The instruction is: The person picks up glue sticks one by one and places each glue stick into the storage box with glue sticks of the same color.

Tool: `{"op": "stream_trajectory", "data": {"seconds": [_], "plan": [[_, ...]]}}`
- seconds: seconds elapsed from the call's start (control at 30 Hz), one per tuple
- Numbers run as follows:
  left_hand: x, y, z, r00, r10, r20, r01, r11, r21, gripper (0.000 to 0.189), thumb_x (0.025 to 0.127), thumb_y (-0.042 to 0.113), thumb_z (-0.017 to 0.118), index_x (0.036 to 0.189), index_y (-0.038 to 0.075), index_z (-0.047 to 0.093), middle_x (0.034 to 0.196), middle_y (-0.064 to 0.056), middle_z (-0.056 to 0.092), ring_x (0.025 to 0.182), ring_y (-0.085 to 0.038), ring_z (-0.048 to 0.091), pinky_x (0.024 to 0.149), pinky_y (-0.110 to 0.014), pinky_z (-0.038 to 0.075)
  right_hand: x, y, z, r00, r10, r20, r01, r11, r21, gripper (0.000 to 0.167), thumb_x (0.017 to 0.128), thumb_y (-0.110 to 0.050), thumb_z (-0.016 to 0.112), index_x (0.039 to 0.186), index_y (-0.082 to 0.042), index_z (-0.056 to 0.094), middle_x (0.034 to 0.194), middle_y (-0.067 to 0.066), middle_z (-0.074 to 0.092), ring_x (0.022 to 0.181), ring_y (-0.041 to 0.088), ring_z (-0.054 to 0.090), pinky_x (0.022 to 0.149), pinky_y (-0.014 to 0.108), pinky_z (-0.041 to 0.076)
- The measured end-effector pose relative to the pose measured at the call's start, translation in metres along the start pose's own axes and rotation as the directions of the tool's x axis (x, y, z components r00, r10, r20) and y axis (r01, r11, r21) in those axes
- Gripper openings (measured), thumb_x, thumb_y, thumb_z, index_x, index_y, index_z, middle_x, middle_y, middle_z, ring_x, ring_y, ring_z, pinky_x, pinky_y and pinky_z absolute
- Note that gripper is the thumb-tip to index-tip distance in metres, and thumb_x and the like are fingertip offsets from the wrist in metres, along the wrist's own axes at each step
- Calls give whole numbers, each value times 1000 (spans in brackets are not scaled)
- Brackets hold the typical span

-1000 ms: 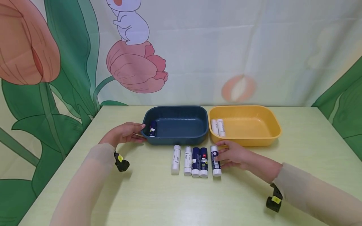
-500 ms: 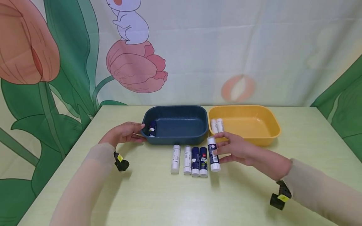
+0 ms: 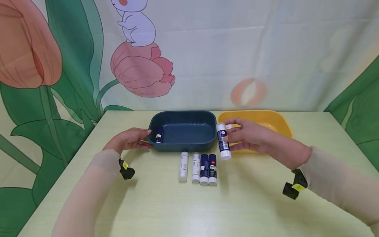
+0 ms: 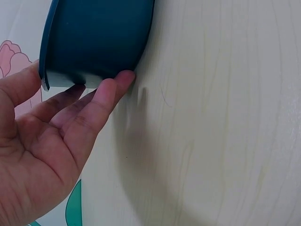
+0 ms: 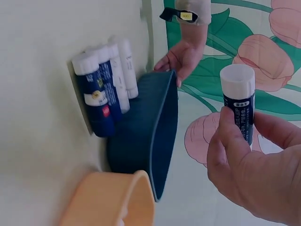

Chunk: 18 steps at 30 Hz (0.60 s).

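Hand point(image 5: 263, 176) round stick point(image 5: 238, 101), head-view label point(image 3: 221, 141) unclear

In the head view, the left forearm point(image 3: 90, 191) enters from between 7 and 8 o'clock; the left hand point(image 3: 131, 140) reaches toward 3 o'clock, fingers extended with a slight bend, thumb apart from them. The right forearm point(image 3: 336, 184) enters from 4 o'clock; the right hand point(image 3: 248, 135) is raised, digits toward 9 o'clock, set in a pinch grip
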<state>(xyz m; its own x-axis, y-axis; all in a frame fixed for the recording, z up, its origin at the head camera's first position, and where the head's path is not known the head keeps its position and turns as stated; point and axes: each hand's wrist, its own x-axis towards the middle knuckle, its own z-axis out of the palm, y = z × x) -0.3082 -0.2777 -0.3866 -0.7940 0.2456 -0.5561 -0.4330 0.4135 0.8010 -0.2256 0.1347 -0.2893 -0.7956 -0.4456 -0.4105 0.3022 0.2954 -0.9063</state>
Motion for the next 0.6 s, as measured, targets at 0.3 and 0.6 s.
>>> {"op": "stream_trajectory", "data": {"seconds": [0.3, 0.6], "plan": [[1, -2, -1, 1000, 2, 8, -2, 1000, -11, 62, 112, 33, 39, 161, -1, 24, 157, -29, 44, 100, -15, 75, 103, -34, 56, 7, -40, -13, 998, -56, 9, 57, 997, -56, 67, 101, -3, 58, 157, -7, 22, 132, 15, 53, 100, 17, 66, 85, 29, 65], [0, -2, -3, 1000, 3, 7, -3, 1000, -2, 62, 111, 33, 39, 161, -1, 24, 155, -28, 46, 105, -18, 75, 106, -36, 53, 10, -86, -9, 999, -45, 12, 46, 995, -86, 65, 103, -3, 55, 159, -12, 24, 148, 19, 44, 115, 26, 60, 89, 30, 64]]}}
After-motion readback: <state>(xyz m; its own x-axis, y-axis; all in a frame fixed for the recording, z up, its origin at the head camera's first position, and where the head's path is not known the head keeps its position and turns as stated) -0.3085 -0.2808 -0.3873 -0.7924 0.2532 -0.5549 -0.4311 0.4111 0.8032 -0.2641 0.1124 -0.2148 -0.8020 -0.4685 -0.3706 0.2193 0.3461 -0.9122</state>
